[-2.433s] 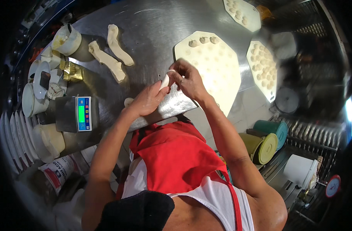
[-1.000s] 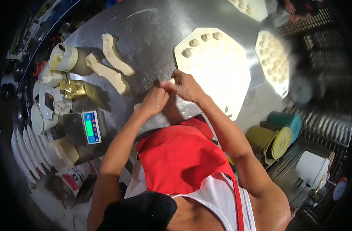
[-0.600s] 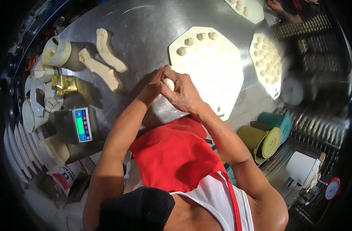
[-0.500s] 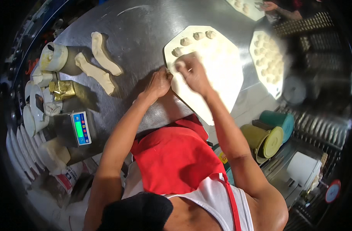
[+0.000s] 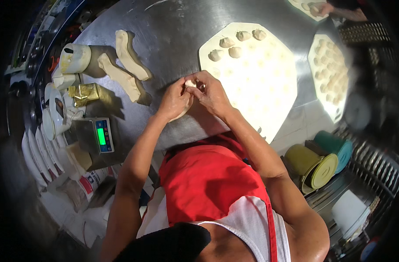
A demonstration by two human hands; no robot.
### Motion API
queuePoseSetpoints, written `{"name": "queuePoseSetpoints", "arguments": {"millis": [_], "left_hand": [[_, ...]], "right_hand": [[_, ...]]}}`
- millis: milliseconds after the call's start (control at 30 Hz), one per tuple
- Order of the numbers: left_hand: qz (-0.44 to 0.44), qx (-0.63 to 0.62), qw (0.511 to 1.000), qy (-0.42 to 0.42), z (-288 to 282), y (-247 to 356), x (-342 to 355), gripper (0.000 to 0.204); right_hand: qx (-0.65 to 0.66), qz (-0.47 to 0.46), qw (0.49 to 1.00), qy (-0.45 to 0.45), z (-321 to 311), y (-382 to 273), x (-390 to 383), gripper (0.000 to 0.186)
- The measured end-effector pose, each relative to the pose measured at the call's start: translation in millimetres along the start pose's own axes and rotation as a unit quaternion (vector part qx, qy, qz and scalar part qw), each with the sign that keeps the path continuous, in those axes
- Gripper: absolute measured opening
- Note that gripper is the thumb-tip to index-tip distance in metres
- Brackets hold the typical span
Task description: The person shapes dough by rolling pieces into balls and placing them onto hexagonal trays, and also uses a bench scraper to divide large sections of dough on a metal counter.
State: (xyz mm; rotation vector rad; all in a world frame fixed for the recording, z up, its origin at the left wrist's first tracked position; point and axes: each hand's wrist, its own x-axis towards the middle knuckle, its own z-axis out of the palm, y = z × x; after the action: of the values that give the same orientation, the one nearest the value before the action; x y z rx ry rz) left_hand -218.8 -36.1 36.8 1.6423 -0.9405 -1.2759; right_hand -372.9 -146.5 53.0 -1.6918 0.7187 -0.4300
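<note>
My left hand [image 5: 174, 99] is closed round a length of dough [image 5: 190, 83]. One rounded end of it pokes up between thumb and fingers, and more of it shows under the palm. Against that end press the thumb and fingers of my right hand [image 5: 211, 93], so both hands meet on the dough just left of a pale, many-sided board [image 5: 256, 87]. Several small dough lumps [image 5: 235, 52] sit near the board's far left edge. Two thick dough strips, one farther [image 5: 129, 56] and one nearer [image 5: 119, 79], lie to the left on the metal table [image 5: 173, 48].
At the left stand a digital scale [image 5: 104, 135], a gold foil packet [image 5: 85, 93] and a white tub [image 5: 75, 58]. Another board [image 5: 326, 94] full of dough lumps is at the right. A co-worker's hand [image 5: 322, 8] is at the far right. Buckets [image 5: 325, 168] stand lower right.
My right hand has come back from above the board to the dough in my left hand. One more dough lump shows on the board. The whole view has shifted somewhat.
</note>
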Motion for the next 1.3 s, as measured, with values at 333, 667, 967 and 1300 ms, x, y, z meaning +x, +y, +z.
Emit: {"name": "queuePoseSetpoints", "arguments": {"millis": [333,667,967,1300], "left_hand": [[-0.003,0.180,0.980,-0.084,-27.6,-3.8,-34.8,0.032],[0.105,0.262,0.957,-0.065,-18.8,36.0,-45.8,0.031],[0.270,0.039,0.959,-0.070,18.4,-8.8,30.4,0.031],[-0.074,0.142,0.986,-0.044,44.9,43.7,35.6,0.058]], "right_hand": [[-0.120,0.072,0.989,-0.035,23.7,-48.0,-16.4,0.037],[-0.193,0.074,0.975,0.086,31.3,-92.8,-32.5,0.044],[-0.151,-0.107,0.981,0.065,12.4,-103.6,-38.3,0.026],[-0.263,0.082,0.944,0.182,-185.8,56.5,54.3,0.028]]}}
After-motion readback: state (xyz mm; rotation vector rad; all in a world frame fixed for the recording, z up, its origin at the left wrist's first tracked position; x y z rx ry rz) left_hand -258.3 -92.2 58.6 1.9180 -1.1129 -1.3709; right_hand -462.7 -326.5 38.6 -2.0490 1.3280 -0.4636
